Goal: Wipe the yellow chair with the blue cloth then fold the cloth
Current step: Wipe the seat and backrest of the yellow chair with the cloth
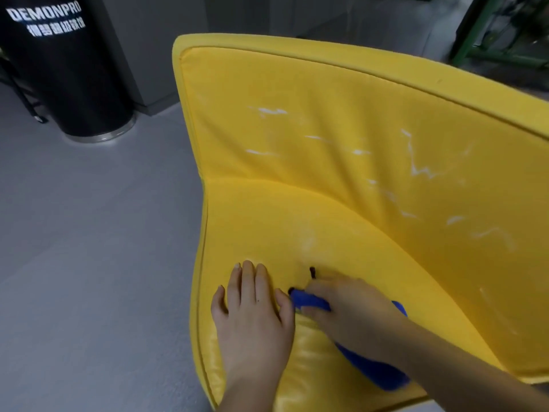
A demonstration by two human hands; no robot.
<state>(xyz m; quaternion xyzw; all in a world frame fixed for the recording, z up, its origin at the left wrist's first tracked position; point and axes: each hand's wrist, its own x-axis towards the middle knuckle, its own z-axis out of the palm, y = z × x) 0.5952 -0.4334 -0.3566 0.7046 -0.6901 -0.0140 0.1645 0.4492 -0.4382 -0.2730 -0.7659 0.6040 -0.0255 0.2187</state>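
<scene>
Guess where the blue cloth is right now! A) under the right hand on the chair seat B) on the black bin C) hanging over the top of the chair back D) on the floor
A: the blue cloth lies on the seat of the yellow chair, pressed under the right hand, while the left hand rests flat on the seat beside it.

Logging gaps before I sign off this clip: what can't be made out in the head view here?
- Blue cloth: mostly covered by the right hand and forearm, so its fold state is hidden.
- Small dark marks on the seat: too small to identify.
- Yellow chair: legs and front edge cut off by the bottom of the frame; right side by the right edge.
- Green frame, top right: blurred.
- Left hand: flat on the seat.
</scene>
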